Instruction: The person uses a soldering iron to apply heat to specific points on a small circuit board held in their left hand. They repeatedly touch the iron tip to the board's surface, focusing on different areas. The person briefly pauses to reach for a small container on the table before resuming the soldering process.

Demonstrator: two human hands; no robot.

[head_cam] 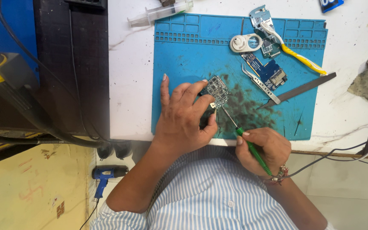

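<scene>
A blue-and-white striped shirt [209, 191] filled the bottom of the view, nearest the camera, with both forearms reaching up from it to the white surface [133, 64]. The left hand [184, 117] lay flat with fingers spread over the near part of a blue work mat [184, 47], its fingertips pinning a small dark circuit board [216, 89] against the mat. The right hand [263, 149] was curled tight around the green handle of a soldering iron [248, 145], held like a pen, its thin metal tip touching the near edge of the board beside the left thumb. The mat around the board was blackened with scorch marks.

Farther up the mat lay a blue circuit board [267, 72], metal tweezers [260, 84], a white round magnifier [245, 42] and a yellow-and-white toothbrush [294, 53]. A flat grey file [303, 88] lay slanting across the mat's right edge. A syringe [158, 12] rested on the surface just beyond the mat. A blue hot-air gun [105, 174] lay on the floor at the left.
</scene>
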